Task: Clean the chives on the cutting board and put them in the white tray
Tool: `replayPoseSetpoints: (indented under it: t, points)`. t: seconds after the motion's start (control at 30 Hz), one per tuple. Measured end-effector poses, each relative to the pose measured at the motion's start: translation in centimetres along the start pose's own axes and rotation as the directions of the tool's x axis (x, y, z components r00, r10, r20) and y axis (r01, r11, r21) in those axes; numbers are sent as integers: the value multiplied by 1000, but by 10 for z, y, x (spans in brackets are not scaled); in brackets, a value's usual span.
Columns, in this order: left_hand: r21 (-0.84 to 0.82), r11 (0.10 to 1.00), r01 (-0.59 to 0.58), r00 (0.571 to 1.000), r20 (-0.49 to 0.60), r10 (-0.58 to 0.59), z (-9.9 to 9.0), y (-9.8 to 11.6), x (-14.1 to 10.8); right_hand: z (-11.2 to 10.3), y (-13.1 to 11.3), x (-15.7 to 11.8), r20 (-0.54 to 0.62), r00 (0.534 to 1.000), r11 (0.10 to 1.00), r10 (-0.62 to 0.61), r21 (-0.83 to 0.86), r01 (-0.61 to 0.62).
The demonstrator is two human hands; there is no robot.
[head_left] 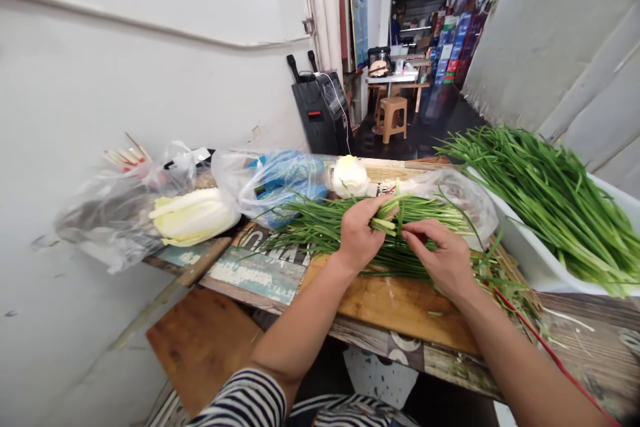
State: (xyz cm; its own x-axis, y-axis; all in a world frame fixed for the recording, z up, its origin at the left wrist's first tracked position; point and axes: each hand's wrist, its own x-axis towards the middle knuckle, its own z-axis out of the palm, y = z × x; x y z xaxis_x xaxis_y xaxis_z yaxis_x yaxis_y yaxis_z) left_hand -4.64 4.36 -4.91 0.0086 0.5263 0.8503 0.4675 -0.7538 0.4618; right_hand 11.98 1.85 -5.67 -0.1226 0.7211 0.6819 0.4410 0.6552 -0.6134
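My left hand is wrapped round a small bunch of green stalks, their pale ends pointing right. Close beside it, my right hand has thumb and index finger pinched together at a thin green strand by the bunch. Under both hands, long green chives lie spread over a wooden cutting board. A white tub at the right holds a large heap of chives.
Pale cabbage and clear plastic bags are at the table's left. A white round vegetable sits behind the chives. A red cord crosses the right side. Beyond stand a black speaker and a stool.
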Motion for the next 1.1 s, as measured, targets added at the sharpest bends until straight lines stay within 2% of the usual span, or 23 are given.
replayPoseSetpoints:
  t: [0.2,0.3,0.37,0.4,0.47,0.5,0.53,0.57,0.6,0.67,0.7,0.77,0.8,0.87,0.93,0.97,1.0,1.03,1.1]
  points:
    - [-94,981,170,984,73,-164,-5,9,7,-1,0,-1,61,985,985,-161,-51,165]
    - [-131,985,110,994,23,-108,-14,14,12,3,1,-3,69,970,963,-232,-125,240]
    - [-140,990,30,994,-103,-45,-22,16,15,2,3,-2,41,969,945,-245,-215,248]
    - [-125,992,-27,978,-208,0,-26,16,16,-1,4,-1,5,971,937,-239,-262,232]
    - [-36,985,-169,898,-419,139,-33,16,18,-15,8,3,-109,970,921,-217,-352,166]
    - [24,971,-238,850,-479,220,-36,15,19,-26,12,5,-159,967,908,-199,-402,120]
    - [78,951,-298,818,-493,297,-37,14,18,-38,17,7,-191,966,885,-176,-459,70]
    - [114,931,-347,810,-465,358,-36,13,18,-51,23,8,-203,968,852,-151,-523,23]
    - [132,915,-382,825,-398,402,-35,13,16,-63,30,8,-182,976,808,-122,-588,-9]
    - [135,895,-425,862,-242,446,-31,14,14,-82,45,6,-70,996,722,-61,-692,-5]
    - [135,888,-440,866,-200,459,-30,15,13,-88,52,4,14,999,691,-32,-723,32]
    - [147,881,-450,848,-239,473,-31,17,14,-92,62,-1,186,982,651,28,-749,123]
    - [166,879,-447,824,-306,476,-34,18,16,-92,65,-4,245,968,639,62,-754,150]
    - [233,883,-407,755,-459,469,-43,20,22,-89,65,-7,272,955,638,115,-757,139]
    - [325,871,-368,676,-550,491,-52,21,28,-87,60,-7,195,973,704,128,-708,49]
    - [361,860,-360,652,-562,509,-54,20,29,-87,55,-7,136,981,764,140,-645,-19]
    - [382,850,-364,651,-548,525,-55,20,30,-87,51,-6,74,982,827,171,-553,-102]
    - [384,841,-381,674,-507,537,-54,19,30,-88,46,-4,17,975,879,221,-436,-192]
    - [359,833,-420,777,-332,535,-45,18,26,-87,37,-2,-57,938,920,341,-184,-346]
